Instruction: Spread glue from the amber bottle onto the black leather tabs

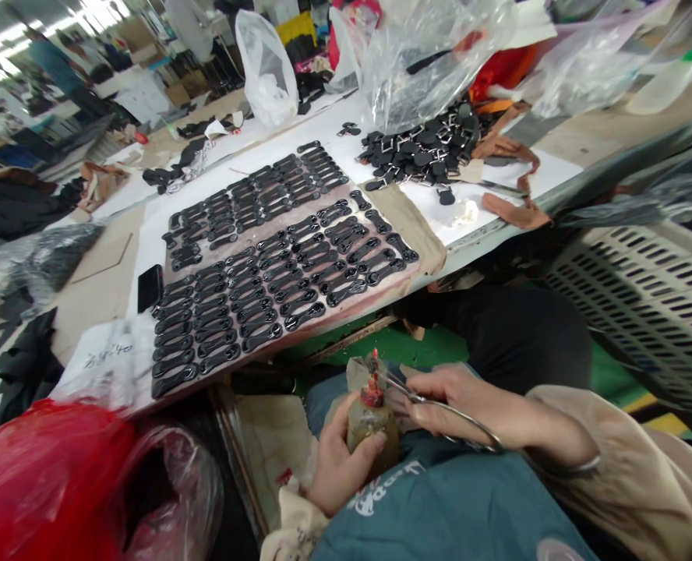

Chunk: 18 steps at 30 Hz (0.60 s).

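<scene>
My left hand (339, 461) is wrapped round a squat, yellowish-brown squeeze bottle (369, 428) over my lap. The bottle stands roughly upright, its red, crusted nozzle (372, 389) pointing up. In my right hand (466, 389) is a pair of metal scissors (471, 421), their blades directed at the nozzle. Whether the blades touch it I cannot tell. Beyond my hands, rows of glossy black strap pieces (264, 305) with rounded ends lie on a stained board (252, 234) on the table.
A heap of black tabs with metal buckles (421, 148) sits at the board's far right. Clear plastic bags (416, 70) stand behind it. A phone (150, 288) lies left of the board. A red bag (47, 483) is at lower left, a slatted crate (655, 288) at right.
</scene>
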Available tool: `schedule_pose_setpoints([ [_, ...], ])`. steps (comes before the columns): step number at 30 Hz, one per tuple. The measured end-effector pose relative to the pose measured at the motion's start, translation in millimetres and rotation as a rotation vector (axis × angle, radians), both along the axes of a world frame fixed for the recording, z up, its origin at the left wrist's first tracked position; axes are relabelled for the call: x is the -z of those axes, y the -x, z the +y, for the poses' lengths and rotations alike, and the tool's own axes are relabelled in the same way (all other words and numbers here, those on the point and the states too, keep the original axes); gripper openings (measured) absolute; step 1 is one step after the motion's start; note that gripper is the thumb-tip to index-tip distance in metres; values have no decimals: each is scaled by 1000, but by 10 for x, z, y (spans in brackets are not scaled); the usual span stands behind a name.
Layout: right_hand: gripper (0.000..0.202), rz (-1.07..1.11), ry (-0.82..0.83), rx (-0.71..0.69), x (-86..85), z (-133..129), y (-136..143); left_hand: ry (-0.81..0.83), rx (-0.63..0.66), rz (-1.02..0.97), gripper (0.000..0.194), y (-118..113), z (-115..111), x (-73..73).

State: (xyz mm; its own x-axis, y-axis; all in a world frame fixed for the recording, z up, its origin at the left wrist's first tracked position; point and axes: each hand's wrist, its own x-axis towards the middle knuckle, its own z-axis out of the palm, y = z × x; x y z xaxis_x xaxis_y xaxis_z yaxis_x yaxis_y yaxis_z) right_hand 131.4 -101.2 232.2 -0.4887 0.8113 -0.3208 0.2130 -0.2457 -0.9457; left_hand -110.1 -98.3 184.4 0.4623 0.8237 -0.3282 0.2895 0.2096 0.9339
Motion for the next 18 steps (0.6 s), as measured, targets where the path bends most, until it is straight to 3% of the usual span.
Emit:
schedule_pose_setpoints([
  [3,49,-20,-36,0,-82,-108,-77,32,11,-41,60,-40,-13,-31],
  [7,55,31,17,-67,-132,-291,-267,74,-96,-5,59,21,-38,48],
  [11,63,162,137,18,-116,-371,-428,43,-61,52,65,98,-30,135],
  [18,62,188,35,96,78,-115,-91,-11,20,50,60,80,11,56],
])
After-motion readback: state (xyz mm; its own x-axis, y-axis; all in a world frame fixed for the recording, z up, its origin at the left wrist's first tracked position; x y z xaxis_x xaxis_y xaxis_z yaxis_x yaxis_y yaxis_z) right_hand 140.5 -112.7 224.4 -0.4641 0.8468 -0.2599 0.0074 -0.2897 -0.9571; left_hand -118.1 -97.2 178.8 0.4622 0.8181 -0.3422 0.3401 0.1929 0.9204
